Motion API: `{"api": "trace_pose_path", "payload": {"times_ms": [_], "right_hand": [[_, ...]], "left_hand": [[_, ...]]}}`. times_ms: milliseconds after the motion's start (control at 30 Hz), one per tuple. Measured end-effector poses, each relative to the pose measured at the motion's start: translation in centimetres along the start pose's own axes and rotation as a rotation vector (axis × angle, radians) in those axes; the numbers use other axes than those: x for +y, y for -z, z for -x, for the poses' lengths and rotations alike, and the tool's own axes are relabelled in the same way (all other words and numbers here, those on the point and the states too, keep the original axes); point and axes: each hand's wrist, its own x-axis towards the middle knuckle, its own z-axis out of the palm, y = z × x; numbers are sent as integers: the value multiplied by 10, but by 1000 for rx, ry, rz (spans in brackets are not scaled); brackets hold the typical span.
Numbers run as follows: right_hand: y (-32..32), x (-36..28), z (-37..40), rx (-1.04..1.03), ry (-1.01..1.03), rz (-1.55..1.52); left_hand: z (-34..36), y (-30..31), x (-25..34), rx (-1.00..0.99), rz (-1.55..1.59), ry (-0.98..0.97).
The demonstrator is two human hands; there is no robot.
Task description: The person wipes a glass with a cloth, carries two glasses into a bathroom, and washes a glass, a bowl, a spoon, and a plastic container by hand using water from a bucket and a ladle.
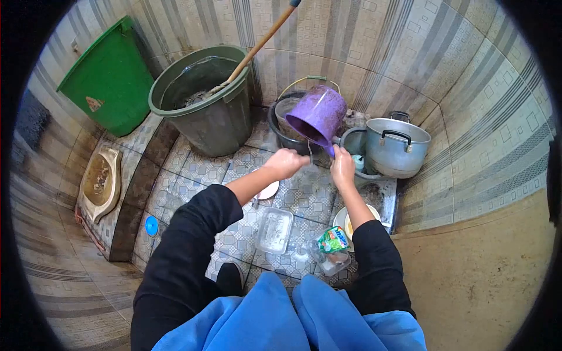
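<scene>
My right hand [342, 165] is wrapped round the handle of a purple water dipper [321, 111], which is tipped with its mouth toward the left. A thin stream of water falls from its rim. Under that stream is my left hand [285, 164], its fingers closed; whatever they hold, if anything, is blurred by splashing water. Below the hands, a clear plastic container [274, 231] lies on the tiled floor. Closer to my right forearm, a green detergent packet [333, 238] rests at another clear container [335, 264]. A white plate [373, 212] is partly hidden by that forearm.
A large dark green bin [202, 131] with a wooden stick [263, 44] leaning in it stands at the back. Behind the dipper sits a black basin [287, 139]. A metal pot [398, 149] is at right, a green tub [108, 82] and ledge [136, 193] at left.
</scene>
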Motion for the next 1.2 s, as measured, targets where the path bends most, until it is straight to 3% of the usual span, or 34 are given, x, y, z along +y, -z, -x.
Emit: {"api": "trace_pose_path", "payload": {"times_ms": [67, 133, 200, 233, 267, 300, 333, 367, 433, 533, 567, 633, 733, 867, 933, 1033, 1200], "right_hand": [[-2, -7, -2, -30, -16, 11], [-1, -14, -4, -61, -27, 23], [2, -25, -8, -34, -67, -98], [2, -29, -12, 29, -24, -140], [5, -33, -19, 45, 30, -174], [6, -36, -31, 93, 116, -183], [8, -44, -43, 135, 201, -205], [16, -59, -54, 67, 172, -223], [35, -97, -80, 30, 163, -168], [38, -147, -116, 142, 248, -1], [25, -158, -131, 242, 304, -44], [18, -197, -153, 270, 342, 34], [-9, -243, -177, 235, 431, 182], [-49, -283, -200, 101, 557, 441], [-63, -296, -207, 48, 589, 516], [-75, -306, -217, -231, 642, 525], [-54, -309, -211, -336, 439, 200]], "left_hand": [[18, 4, -10, 129, -291, -587], [33, 10, -19, 186, -321, -648], [53, 20, -34, 361, -3, -435], [68, 27, -41, 288, 63, -107], [82, 33, -55, 495, 251, -39], [98, 40, -69, 540, 313, 150], [116, 51, -85, 589, 619, 282], [137, 51, -110, 657, 758, 356], [187, 59, -147, 691, 1143, 748], [260, 42, -192, 1086, 1415, 1238], [279, 29, -203, 1111, 1404, 1258], [312, -2, -220, 1374, 1791, 1508], [331, -36, -233, 1616, 1787, 1599], [356, -88, -245, 1705, 1681, 1702], [359, -108, -241, 1746, 1676, 1863], [368, -143, -244, 1607, 1758, 1906], [342, -73, -206, 1477, 1819, 1965]]}}
